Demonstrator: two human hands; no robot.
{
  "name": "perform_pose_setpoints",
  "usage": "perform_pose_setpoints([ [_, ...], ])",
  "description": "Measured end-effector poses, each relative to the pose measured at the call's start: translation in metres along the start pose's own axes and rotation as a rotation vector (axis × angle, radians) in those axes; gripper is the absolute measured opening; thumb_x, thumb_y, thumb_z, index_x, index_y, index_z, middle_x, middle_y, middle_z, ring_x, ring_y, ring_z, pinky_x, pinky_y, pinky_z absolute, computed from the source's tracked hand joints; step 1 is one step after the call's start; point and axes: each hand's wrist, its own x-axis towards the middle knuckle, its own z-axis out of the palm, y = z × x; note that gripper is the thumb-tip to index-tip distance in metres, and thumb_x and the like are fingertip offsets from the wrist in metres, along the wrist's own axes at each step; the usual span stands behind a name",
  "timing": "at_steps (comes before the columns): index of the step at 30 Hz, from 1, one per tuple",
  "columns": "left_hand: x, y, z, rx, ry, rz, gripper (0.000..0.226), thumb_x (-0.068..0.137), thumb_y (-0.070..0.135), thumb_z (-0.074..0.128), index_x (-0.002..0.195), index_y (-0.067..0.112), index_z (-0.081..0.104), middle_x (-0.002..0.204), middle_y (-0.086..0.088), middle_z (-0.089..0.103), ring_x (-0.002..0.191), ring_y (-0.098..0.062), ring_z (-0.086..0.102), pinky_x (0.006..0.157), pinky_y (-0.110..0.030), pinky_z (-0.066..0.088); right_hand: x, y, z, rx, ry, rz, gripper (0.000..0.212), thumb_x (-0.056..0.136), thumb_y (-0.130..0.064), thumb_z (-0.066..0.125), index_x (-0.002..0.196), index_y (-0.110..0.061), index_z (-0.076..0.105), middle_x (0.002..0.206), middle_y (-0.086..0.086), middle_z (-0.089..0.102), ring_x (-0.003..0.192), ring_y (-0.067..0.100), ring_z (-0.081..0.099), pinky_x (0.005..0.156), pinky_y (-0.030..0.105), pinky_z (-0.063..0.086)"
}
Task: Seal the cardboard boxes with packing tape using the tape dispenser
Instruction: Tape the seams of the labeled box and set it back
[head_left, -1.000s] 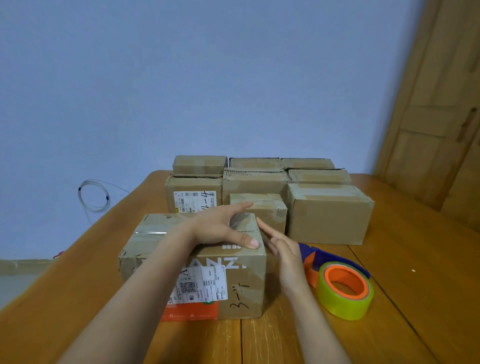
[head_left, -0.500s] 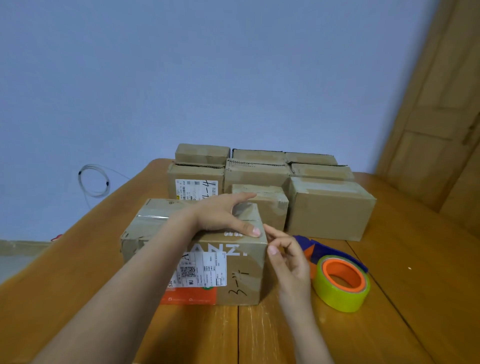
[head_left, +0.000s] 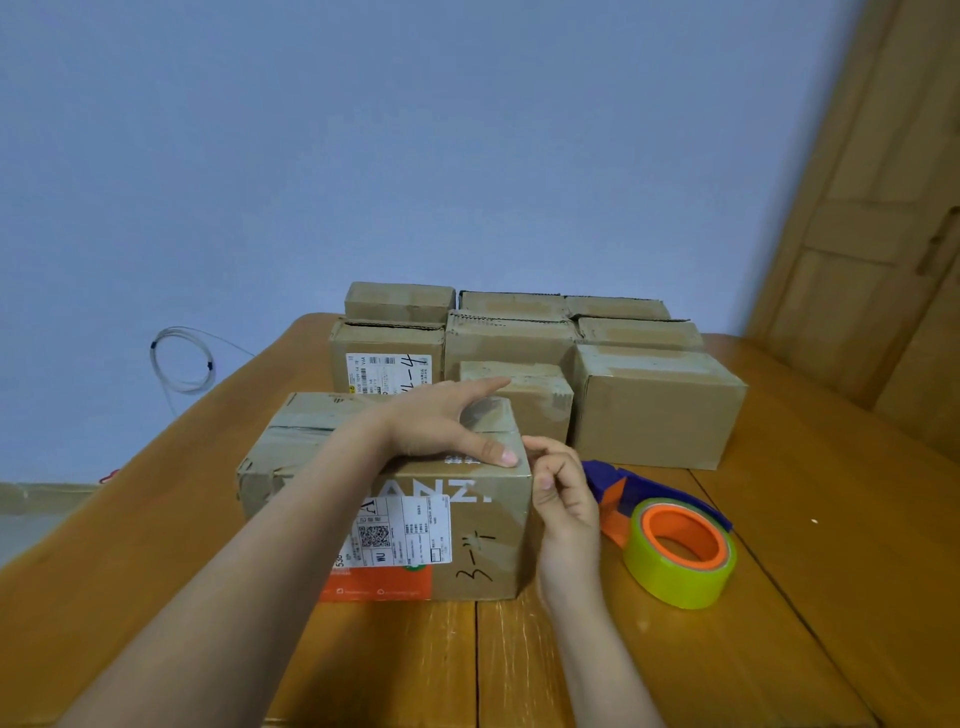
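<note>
A: Head view: left hand (head_left: 441, 426) lies flat, pressing the near box (head_left: 395, 499) top. The right hand (head_left: 563, 493), flat a second ago, now curls, pinching at the box's right top edge.

B: Smoothing a tape end, probably. Tape dispenser (head_left: 670, 535) sits just right, ungripped; other boxes (head_left: 654, 405) wait behind.

Wooden table (head_left: 779, 597), coiled white cable (head_left: 182, 361) against blue wall (head_left: 415, 156) — wooden door (head_left: 883, 234) at right
</note>
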Motion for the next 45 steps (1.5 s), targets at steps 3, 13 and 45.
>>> perform_pose_setpoints([
  [3,0.001,-0.002,0.001,0.016,0.005,0.008,0.121,0.047,0.08,0.059,0.151,0.04,0.012,0.157,0.006,0.027,0.141,-0.015,0.029,0.116,-0.043,0.024,-0.003,0.001,0.005,0.026,-0.019,0.022,0.04,0.078,-0.066,0.06,0.075,-0.026,0.057,0.113,-0.006,0.058,0.109,0.02,0.054,0.09,0.042,0.047],
  [13,0.002,0.003,0.0,0.057,-0.024,0.036,0.121,0.048,0.08,0.054,0.152,0.039,0.007,0.159,0.003,0.022,0.143,-0.017,0.025,0.117,-0.042,0.021,0.006,0.006,0.004,-0.193,-0.099,-0.033,0.052,0.085,-0.073,0.037,0.107,-0.027,0.046,0.103,-0.02,0.051,0.104,0.006,0.051,0.09,0.019,0.042],
  [45,-0.006,0.006,-0.002,0.01,0.037,0.012,0.1,0.071,0.06,0.07,0.152,0.036,0.016,0.152,0.013,0.034,0.137,-0.011,0.035,0.108,-0.028,0.025,0.057,0.032,0.009,-0.103,-0.174,-0.076,0.042,0.089,-0.039,0.04,0.105,-0.013,0.069,0.128,-0.001,0.055,0.123,0.008,0.049,0.099,0.012,0.033],
])
